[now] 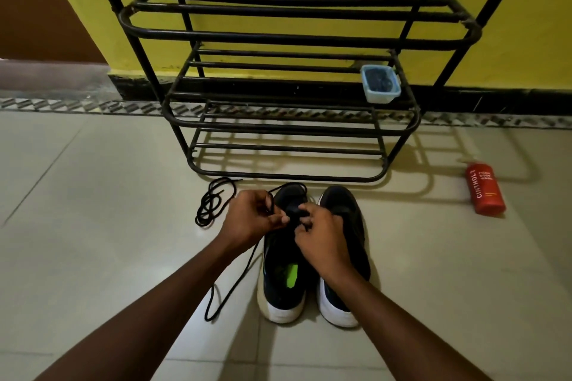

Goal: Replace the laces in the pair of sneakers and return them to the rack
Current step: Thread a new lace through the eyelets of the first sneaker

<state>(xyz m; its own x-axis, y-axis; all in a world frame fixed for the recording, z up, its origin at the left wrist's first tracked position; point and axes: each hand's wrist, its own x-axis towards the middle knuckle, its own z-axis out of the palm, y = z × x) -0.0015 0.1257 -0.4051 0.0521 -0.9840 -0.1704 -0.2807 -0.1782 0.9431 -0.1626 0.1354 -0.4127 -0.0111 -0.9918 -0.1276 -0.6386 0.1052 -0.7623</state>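
Observation:
Two dark sneakers with white heels stand side by side on the floor, toes toward the rack: the left sneaker (283, 281) and the right sneaker (346, 216). Over the left sneaker's tongue, my left hand (252, 218) pinches a black lace (230, 284) that trails down to the floor on the shoe's left. My right hand (322, 238) grips the left sneaker's tongue area with curled fingers. A second black lace (213, 201) lies coiled on the floor left of the shoes. The black metal shoe rack (291, 127) stands just behind.
A small blue-rimmed plastic container (380, 83) sits on the rack's middle shelf at the right. A red bottle (486, 189) lies on the tiled floor to the right. A yellow wall stands behind the rack.

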